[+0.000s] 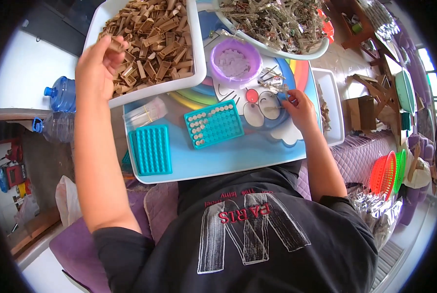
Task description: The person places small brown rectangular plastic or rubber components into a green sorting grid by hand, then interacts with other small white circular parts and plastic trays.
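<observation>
In the upper left of the frame the left hand hovers over the near corner of a white tray heaped with small brown clips; its fingers are pinched narrow on one brown clip, held just above the heap.

Right of centre, the right hand rests on the light blue surface, its fingers closed on a small blue piece beside a loose cluster of thin metal pins. What exactly the piece is cannot be told.

Between the two hands lie two teal grid trays: one near the centre, its left cells partly filled with small pale pieces, the other further left. A clear bundle lies just above the second tray.

Above the right hand stands a purple bowl, and beyond it, at the top edge, a large white bowl piled with clear and metal parts. A narrow white tray sits just right of the right hand.
</observation>
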{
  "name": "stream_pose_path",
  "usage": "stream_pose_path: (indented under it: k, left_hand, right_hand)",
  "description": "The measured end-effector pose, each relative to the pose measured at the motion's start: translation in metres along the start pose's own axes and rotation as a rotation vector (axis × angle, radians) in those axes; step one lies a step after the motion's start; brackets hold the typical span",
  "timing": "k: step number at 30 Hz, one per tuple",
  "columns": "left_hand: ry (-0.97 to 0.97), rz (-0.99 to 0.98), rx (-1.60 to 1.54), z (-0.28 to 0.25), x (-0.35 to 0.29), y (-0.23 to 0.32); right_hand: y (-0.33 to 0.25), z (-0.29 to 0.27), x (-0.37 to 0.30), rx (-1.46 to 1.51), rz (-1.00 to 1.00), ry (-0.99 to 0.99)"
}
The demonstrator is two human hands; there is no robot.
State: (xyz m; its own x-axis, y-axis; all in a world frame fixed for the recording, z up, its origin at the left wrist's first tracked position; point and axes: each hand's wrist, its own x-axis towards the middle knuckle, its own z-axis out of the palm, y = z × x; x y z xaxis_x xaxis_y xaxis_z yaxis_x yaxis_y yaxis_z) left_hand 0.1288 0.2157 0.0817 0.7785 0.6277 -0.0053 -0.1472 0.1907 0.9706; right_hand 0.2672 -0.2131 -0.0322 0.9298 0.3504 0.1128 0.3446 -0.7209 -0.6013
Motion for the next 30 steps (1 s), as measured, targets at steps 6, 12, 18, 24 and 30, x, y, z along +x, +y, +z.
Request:
stream_pose_path:
  k: [6, 12, 18, 24, 30]
  left_hand:
    - [0.037, -0.368, -0.549, 0.030, -0.107, -0.028]
    - [-0.138, -0.667, -0.622, 0.054, -0.173, -0.081]
    - [-0.100, -0.780, -0.442, 0.076, -0.201, -0.107]
    - [-0.261, -0.728, -0.288, 0.094, -0.205, -0.111]
    - [-0.308, -0.686, -0.147, 0.107, -0.206, -0.126]
  right_hand:
    - [-0.027, -0.034, 0.005, 0.034, -0.309, 0.166]
    - [-0.047, -0.039, -0.005, 0.231, -0.283, 0.230]
    - [-0.054, -0.042, -0.008, 0.118, -0.216, 0.097]
    - [-0.039, -0.043, 0.001, 0.135, -0.273, 0.148]
    - [-0.033, -0.041, -0.007, -0.128, -0.367, 0.220]
